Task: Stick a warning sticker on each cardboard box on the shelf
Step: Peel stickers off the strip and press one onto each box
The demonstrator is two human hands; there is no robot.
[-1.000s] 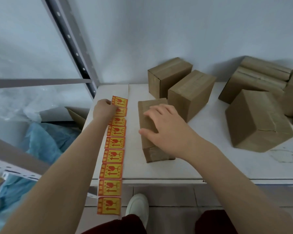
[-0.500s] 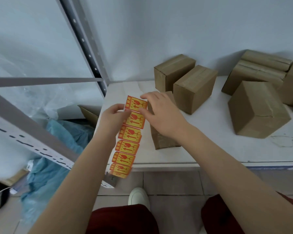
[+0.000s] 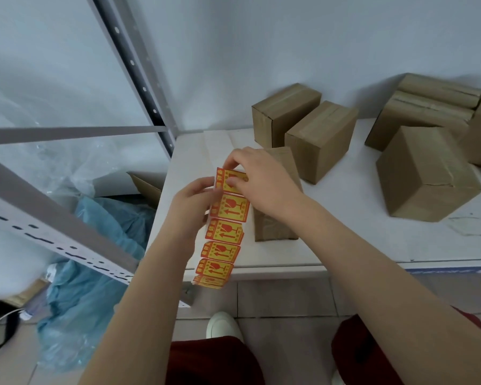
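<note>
Yellow/red stickers w/ glass+arrow print; plain brown boxes; white shelf.

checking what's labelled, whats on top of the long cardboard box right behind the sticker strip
No sticker shows on the long brown cardboard box. The right hand and wrist cover much of its top, and the yellow-and-red warning sticker strip, held by both hands, hides its left edge.

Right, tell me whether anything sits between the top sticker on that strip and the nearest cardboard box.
Nothing visible does, apart from the right hand itself, whose fingers are on the top red-and-yellow warning sticker. The long brown cardboard box lies directly behind and under that hand; its top face shows no sticker.
</note>
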